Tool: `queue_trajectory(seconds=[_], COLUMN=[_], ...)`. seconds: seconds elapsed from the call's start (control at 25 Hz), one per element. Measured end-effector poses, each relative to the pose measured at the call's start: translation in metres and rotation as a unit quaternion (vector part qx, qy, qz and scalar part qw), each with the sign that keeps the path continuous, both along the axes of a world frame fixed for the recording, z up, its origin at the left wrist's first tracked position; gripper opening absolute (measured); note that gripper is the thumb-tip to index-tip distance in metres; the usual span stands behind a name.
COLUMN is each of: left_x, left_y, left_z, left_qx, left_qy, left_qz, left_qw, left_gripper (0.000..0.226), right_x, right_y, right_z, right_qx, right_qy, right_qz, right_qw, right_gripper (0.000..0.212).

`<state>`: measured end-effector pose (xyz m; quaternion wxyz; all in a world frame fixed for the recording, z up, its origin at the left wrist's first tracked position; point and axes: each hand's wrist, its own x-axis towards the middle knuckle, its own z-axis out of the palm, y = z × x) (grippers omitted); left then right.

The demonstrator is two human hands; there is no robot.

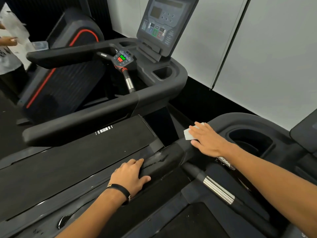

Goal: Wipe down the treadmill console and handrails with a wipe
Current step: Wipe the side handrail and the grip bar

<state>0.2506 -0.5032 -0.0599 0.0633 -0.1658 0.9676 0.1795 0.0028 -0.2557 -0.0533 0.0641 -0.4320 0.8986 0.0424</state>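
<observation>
Camera spot: it sits on your head, just one view.
Way it faces: forward and down, tipped to one side.
How near: your left hand [131, 175] and right hand [206, 140] on the handrail [164, 162] are close.
Far part: the next treadmill's console [164, 23] and the wall [274, 48].

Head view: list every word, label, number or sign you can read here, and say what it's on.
Nothing reads in full.
Tag at the right wrist: white with dark letters, upside down and partly hidden; cannot be read for sure.
Black wristband on the left wrist: pale lettering, too small.
Neighbouring treadmill's console: button labels and panel text blurred.
Handlebar keypad: a green and a red button, markings unreadable.
Its belt: white bar marks, no letters.
</observation>
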Motion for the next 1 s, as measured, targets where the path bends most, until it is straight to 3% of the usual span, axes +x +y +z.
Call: queue_trajectory(seconds=[0.12, 0.24, 0.44, 0.52, 0.6, 0.72, 0.84, 0.92, 1.0], left_x=[-0.001, 0.000, 0.003, 0.003, 0.004, 0.010, 0.029, 0.047, 0.058], left_y=[0.003, 0.003, 0.004, 0.002, 0.003, 0.001, -0.013, -0.028, -0.036], left_z=[0.001, -0.001, -0.002, -0.001, 0.000, 0.003, 0.005, 0.004, 0.002], left_qx=[-0.001, 0.008, 0.009, 0.006, 0.006, 0.003, -0.030, -0.043, -0.042], left_qy=[-0.002, -0.002, -0.002, -0.005, -0.006, -0.007, -0.026, -0.053, -0.079], left_qz=[0.007, 0.020, 0.017, 0.013, 0.010, 0.002, -0.003, 0.015, 0.031], left_qw=[1.000, 1.000, 1.000, 1.000, 1.000, 1.000, 0.999, 0.998, 0.996], left_gripper=[0.071, 0.072, 0.072, 0.072, 0.073, 0.073, 0.071, 0.075, 0.078], right_x=[-0.012, 0.013, 0.038, 0.066, 0.108, 0.116, 0.059, 0.041, 0.066], right_y=[0.014, 0.002, -0.029, -0.050, -0.064, -0.050, -0.027, -0.027, -0.050], right_z=[-0.014, -0.036, -0.039, -0.032, -0.042, -0.043, -0.035, -0.029, -0.032], right_qx=[-0.039, -0.122, -0.175, -0.219, -0.217, -0.174, -0.164, -0.172, -0.201], right_qy=[-0.046, -0.006, 0.012, 0.026, -0.022, -0.036, 0.033, 0.028, 0.006], right_qz=[-0.076, -0.166, -0.303, -0.227, -0.107, -0.036, -0.118, -0.177, -0.160], right_qw=[0.995, 0.979, 0.937, 0.949, 0.970, 0.983, 0.979, 0.969, 0.966], right_gripper=[0.066, 0.066, 0.061, 0.048, 0.058, 0.065, 0.052, 0.049, 0.047])
